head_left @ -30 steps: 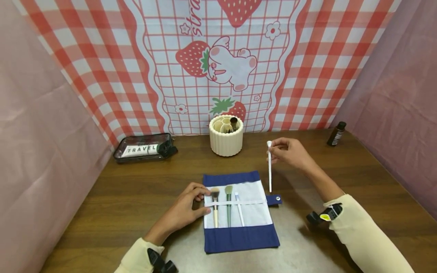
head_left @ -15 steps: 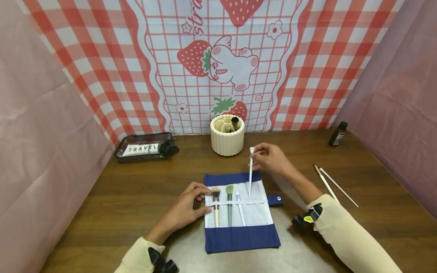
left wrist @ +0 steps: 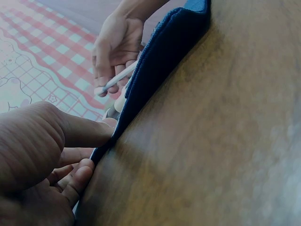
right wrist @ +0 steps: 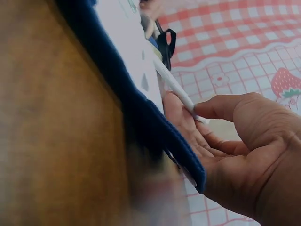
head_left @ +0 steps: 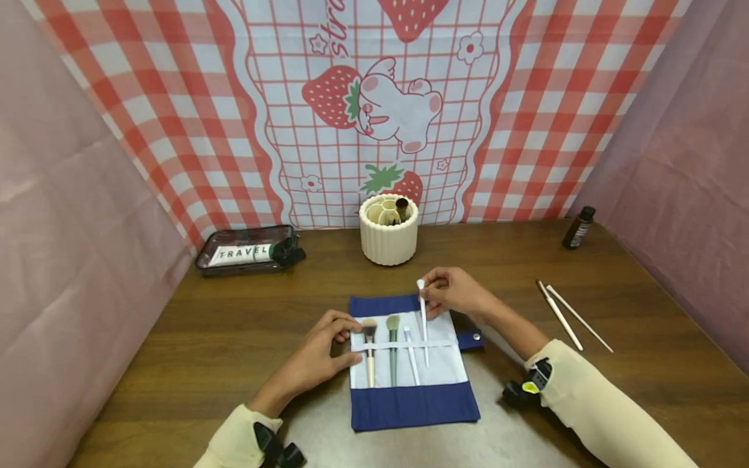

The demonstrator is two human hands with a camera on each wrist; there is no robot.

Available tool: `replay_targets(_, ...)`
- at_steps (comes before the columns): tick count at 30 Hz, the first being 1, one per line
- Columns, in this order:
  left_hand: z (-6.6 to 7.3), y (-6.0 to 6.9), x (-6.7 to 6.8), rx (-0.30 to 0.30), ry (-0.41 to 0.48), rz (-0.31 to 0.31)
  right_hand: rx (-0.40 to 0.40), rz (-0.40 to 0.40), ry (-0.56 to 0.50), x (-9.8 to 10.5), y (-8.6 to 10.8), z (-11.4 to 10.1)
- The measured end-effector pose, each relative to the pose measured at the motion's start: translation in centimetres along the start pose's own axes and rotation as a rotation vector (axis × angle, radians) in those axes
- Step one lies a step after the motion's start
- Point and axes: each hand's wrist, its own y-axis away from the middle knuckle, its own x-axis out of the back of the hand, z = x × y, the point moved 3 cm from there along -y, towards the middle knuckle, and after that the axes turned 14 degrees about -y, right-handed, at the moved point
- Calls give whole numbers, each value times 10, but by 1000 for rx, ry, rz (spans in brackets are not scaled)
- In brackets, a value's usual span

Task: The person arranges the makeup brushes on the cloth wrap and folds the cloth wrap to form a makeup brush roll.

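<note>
A blue brush roll [head_left: 415,408] with a pale lining lies unfolded on the table. Across it runs a white strap [head_left: 445,345], with a beige-handled brush [head_left: 370,370], a green brush [head_left: 393,364] and a small white brush [head_left: 412,357] side by side. My left hand [head_left: 313,354] pinches the roll's left edge; in the left wrist view the thumb [left wrist: 89,131] is on one side of the blue edge. By its top, my right hand [head_left: 459,292] holds a white brush [head_left: 424,318], whose handle crosses the strap; whether it passes beneath, I cannot tell.
A ribbed cream holder [head_left: 389,244] with brushes stands behind the roll. Two slim brushes [head_left: 564,318] lie at the right, beyond them a dark bottle [head_left: 578,229]. A clear pouch [head_left: 246,252] marked TRAVEL sits at the back left.
My right hand has carried the white brush left and then down toward the roll, bringing its lower end past the strap. The left hand has stayed at the left edge.
</note>
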Motion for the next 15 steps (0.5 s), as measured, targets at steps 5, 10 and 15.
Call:
replay_targets(5,0,0,1,6,11,-8,-20,-53,74,-5,9,4)
replay_targets(10,0,0,1,10,8,-13,9,-96,226,-9,18,3)
replay_targets(15,0,0,1,16,8,-20,53,-165,392,-12,26,2)
